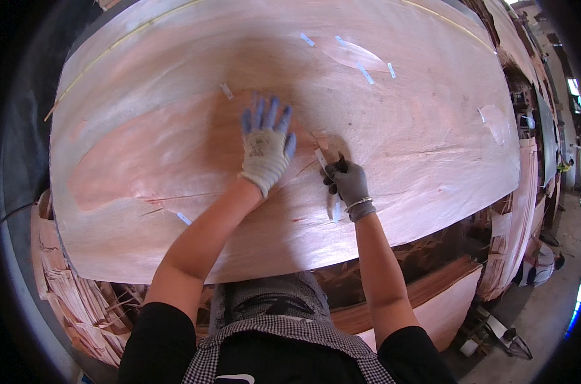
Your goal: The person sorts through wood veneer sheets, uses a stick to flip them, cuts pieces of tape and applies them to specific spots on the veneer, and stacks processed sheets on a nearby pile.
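A large, pale pinkish wood veneer sheet (392, 211) lies before me. On it, my left hand (266, 150), in a white knit glove with bluish fingers, is spread flat with the fingers pointing away. To its right, my right hand (349, 182) wears a grey glove, its fingers drawn together in a pinch. A small dark tip shows above those fingers; what it belongs to I cannot make out. Right by the fingertips is a short whitish tape strip (321, 159), beside a split in the veneer. Another strip of tape (336, 211) lies near the right wrist.
Several bluish tape strips (365, 73) edge a leaf-shaped patch (348, 52) at the far side. Thin yellowish strips (130, 36) run along the far edge. Stacked veneer (79, 291) stands at the lower left, with more veneer sheets (517, 211) at the right and a board (424, 301) below.
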Tool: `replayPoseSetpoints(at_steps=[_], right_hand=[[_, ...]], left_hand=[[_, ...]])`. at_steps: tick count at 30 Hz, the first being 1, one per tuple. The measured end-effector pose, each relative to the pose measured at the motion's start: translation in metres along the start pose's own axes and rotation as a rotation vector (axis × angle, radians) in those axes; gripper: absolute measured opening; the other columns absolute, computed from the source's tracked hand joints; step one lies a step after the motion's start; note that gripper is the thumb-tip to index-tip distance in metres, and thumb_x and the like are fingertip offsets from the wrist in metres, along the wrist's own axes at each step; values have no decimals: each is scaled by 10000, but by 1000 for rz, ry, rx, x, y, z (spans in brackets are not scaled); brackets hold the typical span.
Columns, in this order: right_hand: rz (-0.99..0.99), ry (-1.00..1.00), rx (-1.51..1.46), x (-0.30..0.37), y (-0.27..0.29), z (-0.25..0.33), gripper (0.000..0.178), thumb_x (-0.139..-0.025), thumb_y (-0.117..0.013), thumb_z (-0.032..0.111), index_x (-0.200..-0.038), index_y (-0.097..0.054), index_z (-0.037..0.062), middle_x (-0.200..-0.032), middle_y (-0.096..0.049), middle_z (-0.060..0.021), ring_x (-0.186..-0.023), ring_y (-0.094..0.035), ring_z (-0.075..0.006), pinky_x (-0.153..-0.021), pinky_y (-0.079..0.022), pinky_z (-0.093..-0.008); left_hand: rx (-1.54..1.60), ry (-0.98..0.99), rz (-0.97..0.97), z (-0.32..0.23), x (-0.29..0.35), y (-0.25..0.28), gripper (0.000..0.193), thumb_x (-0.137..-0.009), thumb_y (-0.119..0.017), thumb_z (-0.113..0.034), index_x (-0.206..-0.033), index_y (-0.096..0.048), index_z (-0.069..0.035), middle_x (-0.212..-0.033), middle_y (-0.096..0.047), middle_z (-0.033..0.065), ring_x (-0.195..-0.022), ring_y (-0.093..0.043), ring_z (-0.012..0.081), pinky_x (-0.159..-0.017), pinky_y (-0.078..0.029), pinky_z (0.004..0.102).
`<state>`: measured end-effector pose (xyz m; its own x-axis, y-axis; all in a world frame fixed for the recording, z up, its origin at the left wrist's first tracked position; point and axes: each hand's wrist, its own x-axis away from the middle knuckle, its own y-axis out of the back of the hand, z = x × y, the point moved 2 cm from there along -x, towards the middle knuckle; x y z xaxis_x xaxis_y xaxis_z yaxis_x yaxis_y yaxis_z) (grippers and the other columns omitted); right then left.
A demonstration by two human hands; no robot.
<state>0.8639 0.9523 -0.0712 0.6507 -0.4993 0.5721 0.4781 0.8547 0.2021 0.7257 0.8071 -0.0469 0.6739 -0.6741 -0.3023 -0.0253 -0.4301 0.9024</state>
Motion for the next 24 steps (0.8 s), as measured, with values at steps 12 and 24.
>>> replayPoseSetpoints(at_steps=[12, 24], right_hand=[[-251, 520, 1010, -23, 56, -11, 156, -811, -566, 186, -729, -609, 60, -608, -598, -127, -489, -581, -224, -429, -435, -332], [485, 39, 282, 75, -225, 58, 131, -851, -557, 127, -889, -558, 2, -708, -644, -85, -429, -527, -109, -334, -328, -205]], left_hand=[[-816, -521, 209, -62, 29, -53, 355, -824, -490, -215, -1139, -555, -67, -1267, -472, 175, -1218, -393, 309, -1061, -247, 438], [-87, 440, 16, 241, 262, 152, 409, -744, -559, -188, -1132, -535, -60, -1229, -467, 151, -1169, -401, 331, -1004, -286, 481]])
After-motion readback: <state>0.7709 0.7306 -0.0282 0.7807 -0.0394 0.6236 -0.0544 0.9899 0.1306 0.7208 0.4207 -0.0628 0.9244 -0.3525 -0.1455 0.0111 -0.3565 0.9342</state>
